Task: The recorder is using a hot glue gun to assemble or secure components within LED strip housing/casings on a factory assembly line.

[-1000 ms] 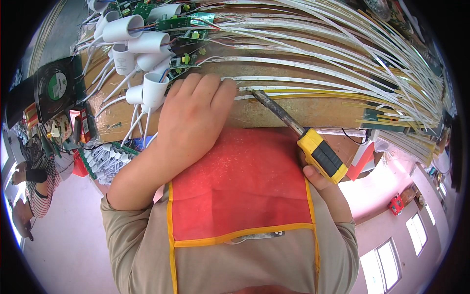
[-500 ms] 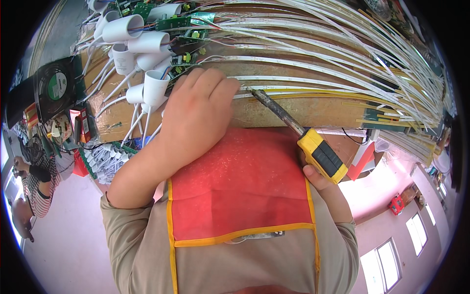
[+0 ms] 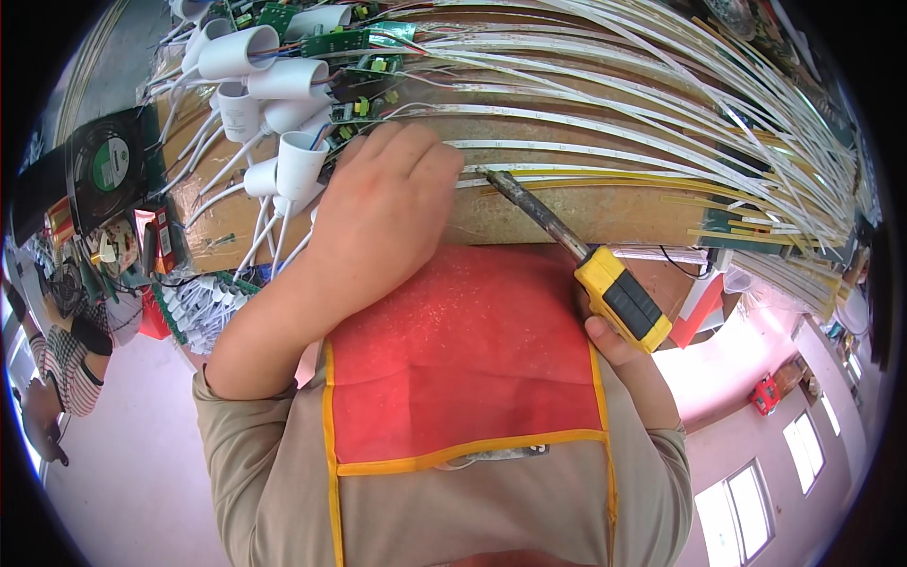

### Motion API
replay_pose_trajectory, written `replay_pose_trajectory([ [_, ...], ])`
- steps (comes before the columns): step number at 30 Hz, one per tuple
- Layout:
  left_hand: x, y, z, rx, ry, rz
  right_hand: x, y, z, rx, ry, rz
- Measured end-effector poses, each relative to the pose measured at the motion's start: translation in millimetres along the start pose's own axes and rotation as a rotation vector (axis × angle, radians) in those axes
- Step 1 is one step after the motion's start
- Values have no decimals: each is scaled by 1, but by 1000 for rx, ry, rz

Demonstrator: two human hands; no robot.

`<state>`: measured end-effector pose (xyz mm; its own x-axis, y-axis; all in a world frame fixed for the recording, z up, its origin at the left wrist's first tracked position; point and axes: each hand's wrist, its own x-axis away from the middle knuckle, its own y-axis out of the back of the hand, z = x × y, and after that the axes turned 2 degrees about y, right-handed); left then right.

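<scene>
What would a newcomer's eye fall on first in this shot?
Probably the red apron panel with yellow edging, filling the middle of the picture. Above it, long white strips sweep toward the upper right, with white cups and green circuit boards bunched at upper left. Right of centre, the right hand holds a yellow-and-black tool, its dark tip angled up and left.

The left forearm (image 3: 274, 321) slants up and inward from a bent elbow (image 3: 227, 383); the left hand (image 3: 385, 198) is turned back upward, fingers (image 3: 411, 146) curled down, tips hidden. The right forearm (image 3: 654, 397) leans inward, and the right hand (image 3: 624, 353), lower and mostly hidden, is wrapped in a grip, 1 thumb (image 3: 602, 334) showing.
</scene>
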<state>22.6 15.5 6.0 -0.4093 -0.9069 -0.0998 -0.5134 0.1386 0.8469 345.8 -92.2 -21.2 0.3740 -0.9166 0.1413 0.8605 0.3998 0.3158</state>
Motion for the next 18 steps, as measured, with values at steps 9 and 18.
replay_pose_trajectory([
  [9,-1,-1,0,-31,-8,24,-7,-1,5,24,95,-36],
  [18,-2,0,0,-25,-15,28,-4,-3,1,78,69,-36],
])
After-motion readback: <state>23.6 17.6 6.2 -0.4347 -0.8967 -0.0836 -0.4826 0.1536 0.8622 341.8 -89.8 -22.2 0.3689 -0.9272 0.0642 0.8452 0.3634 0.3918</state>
